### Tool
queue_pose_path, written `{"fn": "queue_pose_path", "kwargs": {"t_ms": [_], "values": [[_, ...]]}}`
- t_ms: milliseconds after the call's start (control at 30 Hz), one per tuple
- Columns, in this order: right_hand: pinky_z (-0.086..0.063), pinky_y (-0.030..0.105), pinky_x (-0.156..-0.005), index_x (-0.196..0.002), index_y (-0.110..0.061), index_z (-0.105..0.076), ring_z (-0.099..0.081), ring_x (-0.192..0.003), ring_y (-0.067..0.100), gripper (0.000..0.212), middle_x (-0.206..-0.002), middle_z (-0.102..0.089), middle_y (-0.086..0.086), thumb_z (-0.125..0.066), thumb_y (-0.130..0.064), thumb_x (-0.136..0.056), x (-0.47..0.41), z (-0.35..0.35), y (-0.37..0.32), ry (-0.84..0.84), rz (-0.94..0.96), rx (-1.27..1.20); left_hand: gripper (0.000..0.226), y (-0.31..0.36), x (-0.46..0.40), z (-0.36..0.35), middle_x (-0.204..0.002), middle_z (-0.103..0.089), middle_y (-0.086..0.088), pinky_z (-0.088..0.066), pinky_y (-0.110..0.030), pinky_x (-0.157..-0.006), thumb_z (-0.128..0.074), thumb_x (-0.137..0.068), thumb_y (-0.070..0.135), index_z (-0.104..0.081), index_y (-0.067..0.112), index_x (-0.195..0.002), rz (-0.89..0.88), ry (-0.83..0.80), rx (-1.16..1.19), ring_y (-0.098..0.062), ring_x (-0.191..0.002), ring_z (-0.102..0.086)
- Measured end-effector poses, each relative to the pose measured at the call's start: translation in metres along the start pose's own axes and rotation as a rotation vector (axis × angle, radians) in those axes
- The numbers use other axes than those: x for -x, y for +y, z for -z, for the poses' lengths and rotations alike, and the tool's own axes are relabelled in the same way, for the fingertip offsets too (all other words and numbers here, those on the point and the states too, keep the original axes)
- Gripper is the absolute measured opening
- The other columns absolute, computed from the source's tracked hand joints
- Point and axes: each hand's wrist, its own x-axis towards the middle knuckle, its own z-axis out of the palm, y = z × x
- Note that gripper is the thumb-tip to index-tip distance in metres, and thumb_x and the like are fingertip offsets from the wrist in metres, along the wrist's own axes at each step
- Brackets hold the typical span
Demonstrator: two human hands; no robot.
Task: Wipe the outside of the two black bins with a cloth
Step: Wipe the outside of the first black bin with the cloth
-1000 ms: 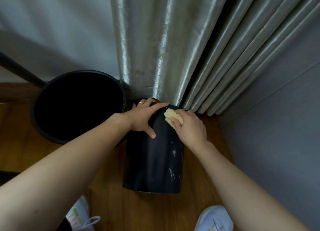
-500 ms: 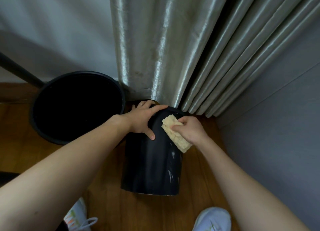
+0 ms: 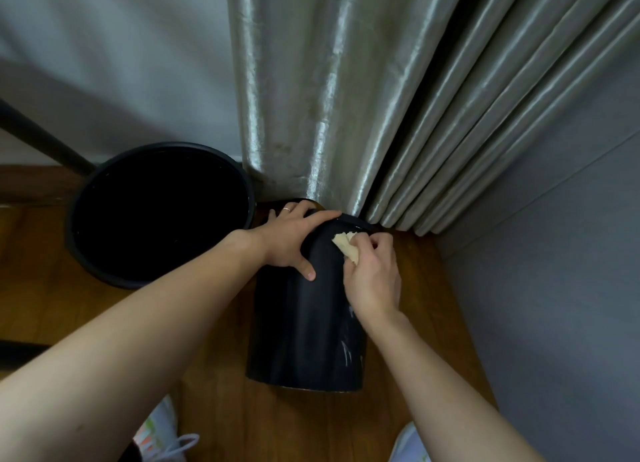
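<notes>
The narrower black bin (image 3: 304,323) is lying tipped on the wooden floor (image 3: 284,423), its far end reaching the foot of the silvery curtain (image 3: 311,97); which end is the open one cannot be told. The left hand (image 3: 291,239) is resting on the bin's upper far part, its grip spread, fingers draped over the far edge and thumb pressing down against the dark side. The right hand (image 3: 372,278) is sitting on the same bin just to the right of the left hand's thumb, its grip curling round a pale yellow cloth (image 3: 346,248). The cloth is peeking out past the fingertips, toward the bin's far end, and lying pressed against the bin's curved wall. The wider black bin (image 3: 79,253) is standing upright to the left of the tipped bin, mouth open upward, close beside the left wrist.
</notes>
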Motion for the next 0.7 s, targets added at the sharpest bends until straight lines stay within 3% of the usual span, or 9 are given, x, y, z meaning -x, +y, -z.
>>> {"fn": "queue_pose_path", "kwargs": {"t_ms": [100,200,333,533,700], "values": [[-0.035,0.024,-0.081,-0.115,-0.021,-0.063,-0.046,-0.107,0.02,0.03,-0.118,-0.048,0.004,-0.068,-0.031,-0.088,0.006,-0.003,0.001,-0.042,-0.014,-0.15,0.123,-0.003,0.001,0.0,-0.151,-0.016,-0.002,-0.017,-0.066,-0.11,-0.088,-0.057,0.049,-0.005,0.052,-0.148,-0.006,0.003,0.0,-0.03,-0.141,-0.011],[-0.04,0.032,-0.087,-0.12,-0.026,-0.063,-0.047,-0.11,0.022,0.029,-0.122,-0.052,0.005,-0.061,-0.034,-0.092,0.011,-0.002,0.004,-0.052,-0.019,-0.147,0.123,-0.003,0.0,-0.001,-0.151,-0.016,-0.003,-0.017,-0.067,-0.11,-0.088,-0.057,0.049,-0.005,0.052,-0.148,-0.009,0.005,-0.008,-0.03,-0.141,-0.011],[-0.039,0.028,-0.077,-0.118,-0.022,-0.06,-0.053,-0.103,0.024,0.025,-0.115,-0.058,0.007,-0.062,-0.026,-0.093,0.008,0.002,0.007,-0.064,0.014,-0.12,0.123,-0.001,0.001,-0.001,-0.152,-0.016,-0.003,-0.015,-0.068,-0.11,-0.088,-0.058,0.048,-0.005,0.051,-0.148,-0.007,0.001,-0.008,-0.031,-0.142,-0.01],[-0.039,0.031,-0.079,-0.114,-0.014,-0.062,-0.054,-0.099,0.029,0.028,-0.106,-0.058,0.011,-0.065,-0.011,-0.087,-0.016,0.01,0.014,0.001,0.09,-0.028,0.123,-0.003,0.003,-0.001,-0.151,-0.017,-0.003,-0.018,-0.066,-0.11,-0.087,-0.057,0.05,-0.005,0.051,-0.148,-0.014,0.01,-0.011,-0.03,-0.14,-0.013],[-0.047,0.037,-0.08,-0.115,-0.016,-0.069,-0.055,-0.095,0.025,0.026,-0.104,-0.061,0.007,-0.067,-0.026,-0.091,-0.01,-0.004,0.016,0.024,0.161,-0.109,0.124,-0.007,0.003,0.0,-0.15,-0.018,-0.004,-0.021,-0.064,-0.11,-0.088,-0.056,0.049,-0.005,0.05,-0.149,-0.012,-0.003,0.004,-0.031,-0.139,-0.014]]}}
